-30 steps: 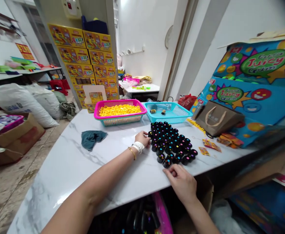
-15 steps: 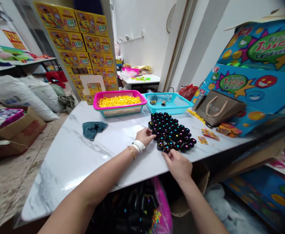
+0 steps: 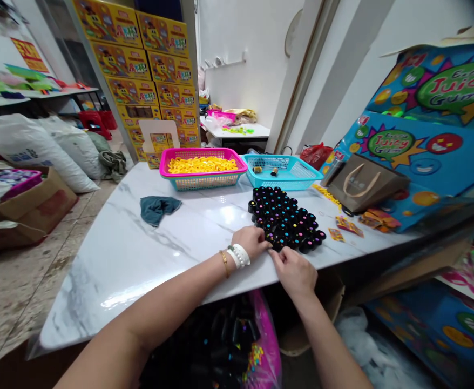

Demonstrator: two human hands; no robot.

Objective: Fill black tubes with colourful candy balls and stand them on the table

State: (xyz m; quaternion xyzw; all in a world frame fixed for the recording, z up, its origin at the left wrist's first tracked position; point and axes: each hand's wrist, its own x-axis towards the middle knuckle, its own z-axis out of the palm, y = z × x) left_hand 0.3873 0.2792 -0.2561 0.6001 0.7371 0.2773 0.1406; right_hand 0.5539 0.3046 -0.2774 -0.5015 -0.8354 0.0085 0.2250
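Observation:
Many small black cylinders [image 3: 285, 213] with coloured dots on their tops stand packed upright on the marbled table [image 3: 111, 254]. At the near left corner of this group, my left hand [image 3: 251, 242] has its fingers curled against a black cylinder, partly hiding it. My right hand [image 3: 296, 270] is at the front edge, thumb and bent fingers closed together at another black cylinder. The thumbs of the two hands nearly meet. How firmly the fingers grip is hidden.
Behind stand a pink-rimmed basket [image 3: 168, 168] of yellow pieces and a blue basket [image 3: 297, 183] with two small items. A dark cloth [image 3: 158, 209] lies left; a brown paper bag [image 3: 354, 183] stands right. An open bag of black cylinders [image 3: 221, 340] is below the table edge.
My left hand has moved right and nearer along the group's left side, from its middle to the front corner beside my right hand. My right hand has hardly moved.

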